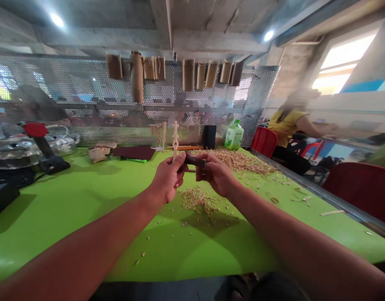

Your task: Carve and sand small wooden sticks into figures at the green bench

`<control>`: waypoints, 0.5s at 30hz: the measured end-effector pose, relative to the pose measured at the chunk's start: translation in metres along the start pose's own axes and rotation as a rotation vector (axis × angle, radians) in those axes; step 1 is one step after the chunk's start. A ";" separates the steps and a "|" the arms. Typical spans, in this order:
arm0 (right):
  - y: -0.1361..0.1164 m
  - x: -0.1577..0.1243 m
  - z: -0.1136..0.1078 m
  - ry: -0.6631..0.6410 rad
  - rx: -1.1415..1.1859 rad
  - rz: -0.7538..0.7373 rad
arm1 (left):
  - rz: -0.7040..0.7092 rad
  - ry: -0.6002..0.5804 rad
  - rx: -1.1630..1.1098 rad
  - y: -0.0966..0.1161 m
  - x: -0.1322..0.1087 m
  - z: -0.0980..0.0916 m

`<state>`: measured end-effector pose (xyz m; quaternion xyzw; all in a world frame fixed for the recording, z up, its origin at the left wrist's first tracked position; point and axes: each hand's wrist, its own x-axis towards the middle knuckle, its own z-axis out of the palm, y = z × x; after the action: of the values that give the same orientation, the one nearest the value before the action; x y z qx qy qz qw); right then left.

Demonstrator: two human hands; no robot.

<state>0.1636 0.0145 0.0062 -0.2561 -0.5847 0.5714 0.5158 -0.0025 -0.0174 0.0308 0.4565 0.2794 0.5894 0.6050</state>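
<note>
Just above your left hand [169,177], the carved wooden stick [175,140] stands upright, its lower end pinched in that hand's closed fingers, while your right hand [215,173], just beside it, is clenched round a dark tool [192,159] whose end points across at the left hand's fingers. Below both hands a small heap of wood shavings [197,200] lies on the green worktop [85,200], and beyond your right hand stands a pale green bottle [233,136].
</note>
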 end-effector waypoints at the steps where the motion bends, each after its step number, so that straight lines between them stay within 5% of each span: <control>1: 0.002 0.001 0.000 0.015 -0.042 -0.065 | 0.003 0.029 -0.011 0.000 0.000 0.001; 7: 0.008 0.001 0.012 -0.047 -0.139 -0.241 | -0.114 0.057 -0.034 -0.004 -0.001 0.003; 15: 0.006 0.007 0.002 0.111 -0.077 -0.238 | -0.231 -0.104 -0.001 -0.008 -0.004 0.002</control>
<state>0.1573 0.0211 0.0030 -0.2355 -0.6029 0.4684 0.6013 0.0017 -0.0206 0.0240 0.4510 0.2981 0.4913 0.6829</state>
